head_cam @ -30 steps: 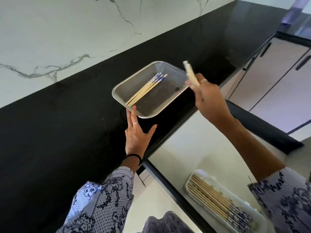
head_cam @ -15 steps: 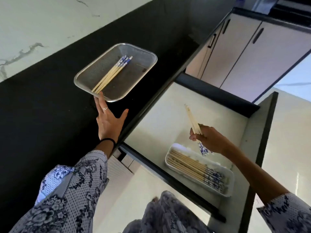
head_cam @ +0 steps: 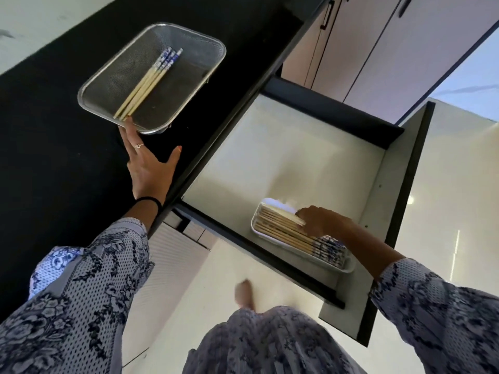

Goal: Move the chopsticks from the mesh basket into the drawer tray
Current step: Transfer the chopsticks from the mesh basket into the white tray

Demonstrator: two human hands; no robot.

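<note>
At 11 o'clock on the black counter [head_cam: 54,157] sat the basket [head_cam: 210,44], a few chopsticks [head_cam: 145,85] left inside. Open drawer [head_cam: 270,147] filled 3 o'clock; tray [head_cam: 348,267] at 4 o'clock, nearly full of sticks. Left hand [head_cam: 149,168] lay flat, fingers straight and spread, fingertips touching the basket's near rim. Right hand [head_cam: 320,221] was down in the tray, fingers curled over the bundle there; whether clamped or letting go, cannot tell. Step: depositing a batch. Next likely needs release, then a reach back to 11 for the rest.
</note>
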